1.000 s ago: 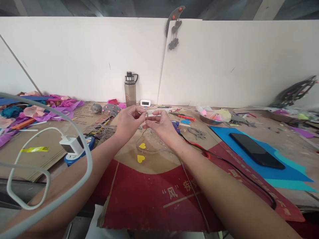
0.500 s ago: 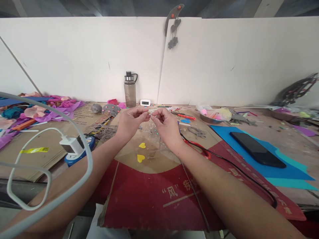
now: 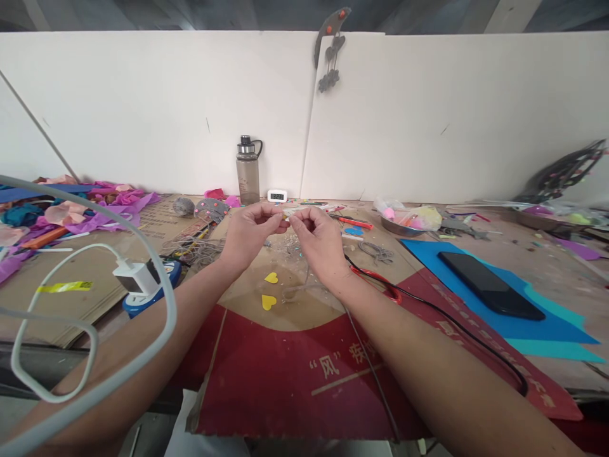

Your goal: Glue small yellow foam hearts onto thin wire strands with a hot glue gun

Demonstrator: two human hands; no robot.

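My left hand (image 3: pixel 248 236) and my right hand (image 3: pixel 320 244) meet fingertip to fingertip above the cardboard, thumbs pinched against forefingers. Something small and pale sits between the fingertips, too tiny to name. A thin grey cord (image 3: pixel 307 277) hangs below my right hand. Two yellow hearts (image 3: pixel 269 303) lie flat on the brown cardboard (image 3: pixel 247 317), nearer to me than the hands. Small scraps (image 3: pixel 288 249) are scattered beneath the fingers.
A water bottle (image 3: pixel 248 172) and a small digital clock (image 3: pixel 276 196) stand at the back. On the right, a black phone (image 3: pixel 490 284) rests on blue sheets (image 3: pixel 438 263). Coloured scraps (image 3: pixel 66 212) and a white cable (image 3: pixel 174 304) are at left. A red-handled tool (image 3: pixel 356 222) lies behind my right hand.
Both hands stay nearly in place. The right fingertips have shifted slightly, with the two pinches still close together. The hearts have not moved.
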